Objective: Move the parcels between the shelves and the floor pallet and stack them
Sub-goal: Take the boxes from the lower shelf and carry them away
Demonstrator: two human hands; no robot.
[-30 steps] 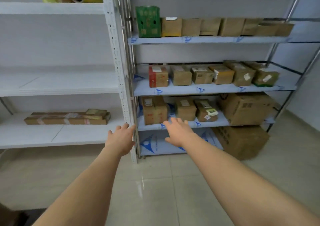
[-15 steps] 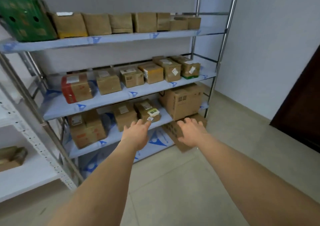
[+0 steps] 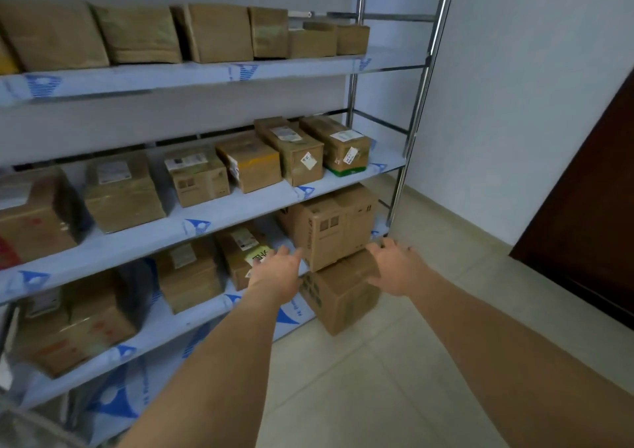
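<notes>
A metal shelf rack [image 3: 219, 214] holds rows of brown cardboard parcels on three levels. A large carton [image 3: 334, 224] sits at the right end of the lowest shelf level, above another large carton [image 3: 343, 296] that rests on the floor. My left hand [image 3: 279, 272] reaches out with fingers spread just left of the large shelf carton, in front of a small parcel with a yellow label [image 3: 243, 252]. My right hand [image 3: 394, 265] is open to the right of the two cartons, over the floor carton's top edge. Neither hand holds anything.
The rack's chrome posts [image 3: 417, 104] stand at the right end, close to a white wall [image 3: 531, 87]. A dark brown door [image 3: 590, 207] is at the far right. Pale floor tiles [image 3: 377, 379] lie below my arms. No pallet is in view.
The view has swung right and moved closer to the rack; the white shelf unit left the frame. Both hands have advanced toward the two large cartons at the rack's right end.
</notes>
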